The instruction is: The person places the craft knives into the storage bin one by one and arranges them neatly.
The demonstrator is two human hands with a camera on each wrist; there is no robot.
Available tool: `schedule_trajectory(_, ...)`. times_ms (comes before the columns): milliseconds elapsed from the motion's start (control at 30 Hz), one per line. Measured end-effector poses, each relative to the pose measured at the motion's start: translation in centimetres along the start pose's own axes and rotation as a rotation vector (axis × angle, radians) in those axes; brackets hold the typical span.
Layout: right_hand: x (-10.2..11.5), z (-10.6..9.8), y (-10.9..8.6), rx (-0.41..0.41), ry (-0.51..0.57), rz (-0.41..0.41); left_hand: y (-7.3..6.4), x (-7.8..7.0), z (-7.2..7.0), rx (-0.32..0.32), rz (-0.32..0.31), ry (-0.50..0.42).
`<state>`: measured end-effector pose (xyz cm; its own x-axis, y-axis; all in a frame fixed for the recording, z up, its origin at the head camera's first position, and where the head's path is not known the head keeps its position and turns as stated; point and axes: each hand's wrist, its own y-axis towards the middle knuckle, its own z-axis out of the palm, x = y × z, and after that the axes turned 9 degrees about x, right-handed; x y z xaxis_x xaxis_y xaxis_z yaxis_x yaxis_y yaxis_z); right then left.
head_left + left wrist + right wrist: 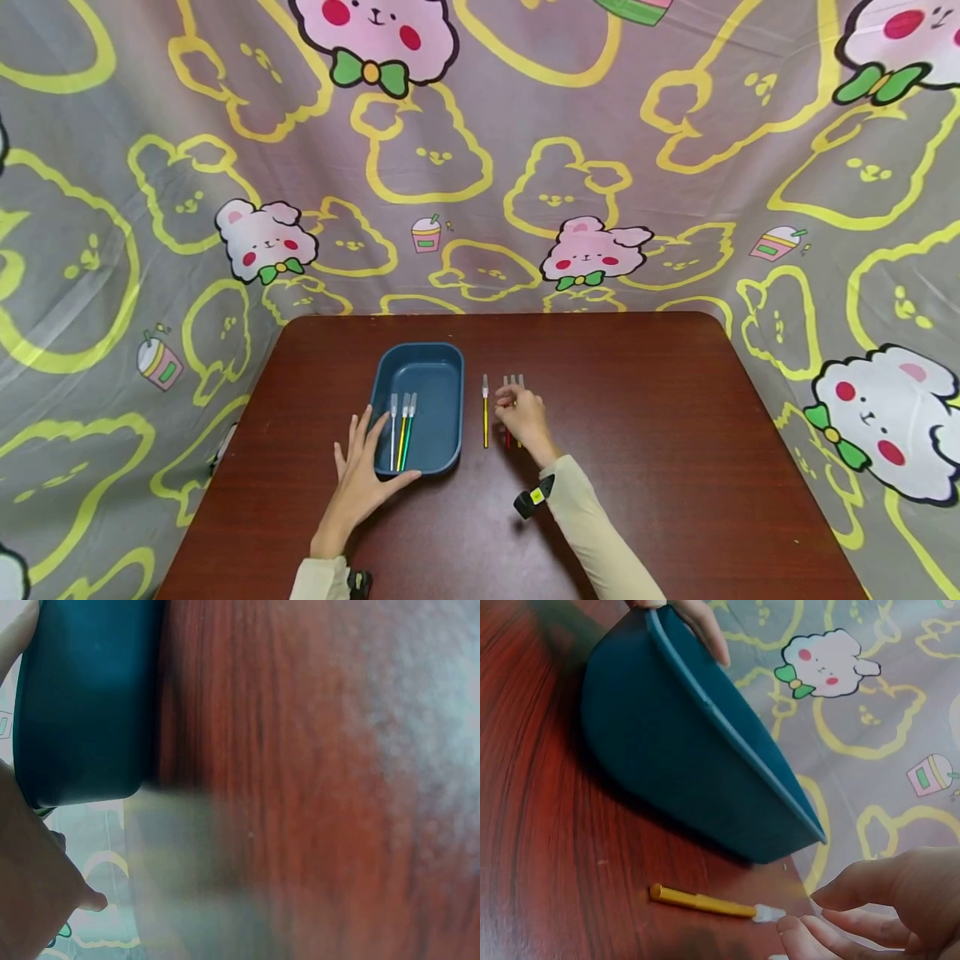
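My left hand (362, 479) spreads over the near left corner of a blue plastic tray (455, 450), fingers at its left rim and thumb along its near rim. Inside the tray lie a silver craft knife (392, 442), a yellow one (402, 437) and a green one (408, 437), all with clear caps. My right hand (527, 421) hovers over a small row of capped craft knives, its thumb and fingertips apart in the right wrist view. A red handle (507, 440) and a yellow handle (520, 442) show below it; the hand hides the rest. Left of this hand lies a yellow craft knife (701, 901).
The brown wooden table (637, 400) runs back to a patterned cloth (480, 167) that hangs behind and on both sides. A black band with a yellow patch (536, 497) sits on the right wrist.
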<state>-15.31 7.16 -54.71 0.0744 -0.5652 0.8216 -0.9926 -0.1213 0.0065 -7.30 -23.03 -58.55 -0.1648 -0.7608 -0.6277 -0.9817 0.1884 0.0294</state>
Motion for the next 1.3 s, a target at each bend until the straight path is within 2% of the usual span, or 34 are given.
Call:
schedule_trajectory(367, -1.9, -0.3, -0.3, -0.011, -0.012, 0.080, -0.1, -0.4, -0.1, -0.003, -0.004, -0.005)
schedule_trajectory(667, -3.0, -0.8, -0.3, -0.056, -0.031, 0.089, 0.1, -0.4, -0.1, 0.008, -0.011, -0.004)
schedule_trajectory(933, -3.8, -0.8, -0.5, -0.055, -0.032, 0.147, 0.0, -0.3, -0.2, 0.003, -0.006, -0.001)
schedule_trajectory(1300, -4.7, -0.4, -0.5, -0.132, -0.024, 0.180, 0.0, 0.1, 0.2, -0.011, 0.004, -0.004)
